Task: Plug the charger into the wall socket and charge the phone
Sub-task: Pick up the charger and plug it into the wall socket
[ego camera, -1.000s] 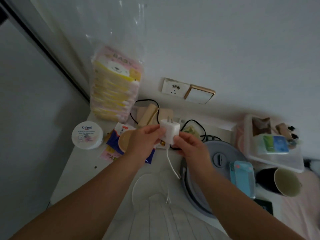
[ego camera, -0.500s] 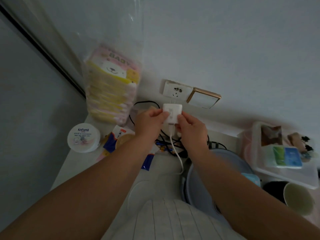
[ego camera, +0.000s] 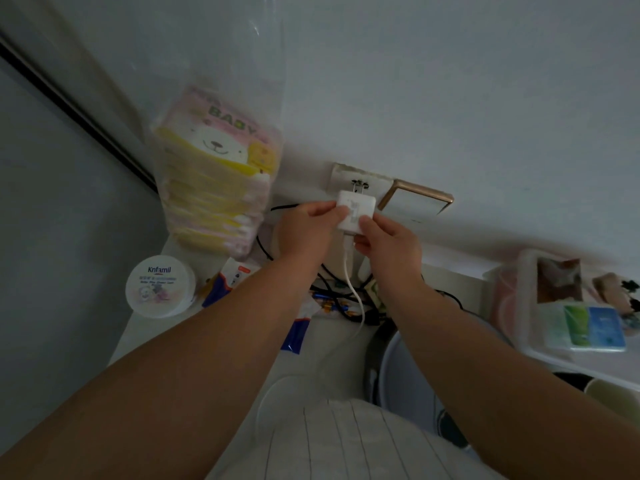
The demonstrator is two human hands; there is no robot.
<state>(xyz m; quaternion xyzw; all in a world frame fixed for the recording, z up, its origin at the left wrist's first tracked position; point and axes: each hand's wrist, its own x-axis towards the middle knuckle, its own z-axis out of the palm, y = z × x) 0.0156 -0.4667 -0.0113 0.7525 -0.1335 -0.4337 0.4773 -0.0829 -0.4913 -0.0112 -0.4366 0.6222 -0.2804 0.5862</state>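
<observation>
A white square charger is held up against the white wall socket, its two metal prongs at the socket's face. My left hand pinches the charger's left edge. My right hand grips its lower right corner. A white cable hangs from the charger's underside down toward my body. No phone shows in this view.
A gold-rimmed switch plate sits right of the socket. A pack of baby tissues leans on the wall at left, a round white tub below it. Black cables tangle on the shelf. A tray and cup stand at right.
Both hands have lifted the charger from above the shelf up to the wall socket, and its prongs now meet the socket face.
</observation>
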